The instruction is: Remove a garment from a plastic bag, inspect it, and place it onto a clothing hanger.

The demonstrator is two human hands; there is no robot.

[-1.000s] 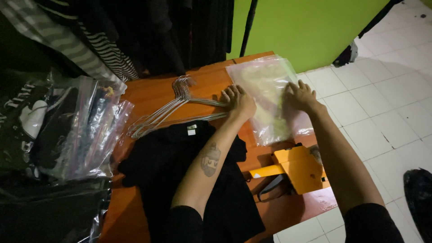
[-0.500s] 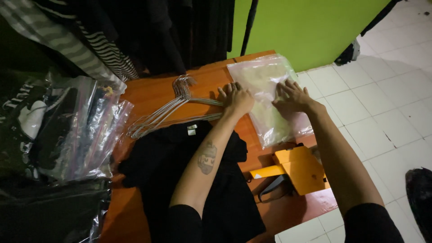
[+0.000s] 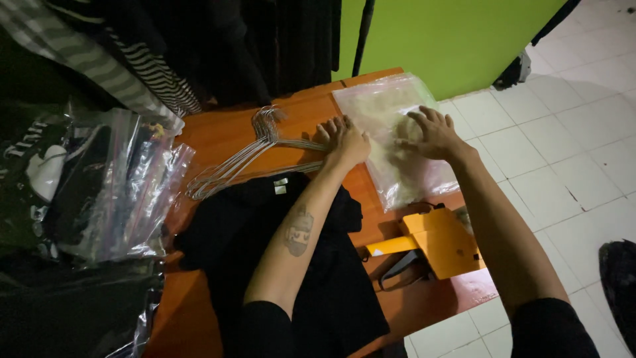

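A clear plastic bag [image 3: 391, 113] with a pale folded garment inside lies at the far right of the orange table [image 3: 218, 136]. My right hand [image 3: 434, 132] rests flat on top of the bag, fingers spread. My left hand [image 3: 344, 140] presses palm-down on the table at the bag's left edge, touching the hooks of several wire hangers [image 3: 245, 156]. A black T-shirt [image 3: 265, 245] lies spread on the table under my left forearm.
A yellow tagging gun [image 3: 434, 242] sits at the table's near right edge. Bagged clothes [image 3: 99, 185] pile up on the left. Dark and striped garments [image 3: 146, 73] hang behind. A green wall [image 3: 450, 40] and white floor tiles [image 3: 550, 152] are at right.
My right hand has slid left and down across the bag. My left hand stays at the bag's left edge.
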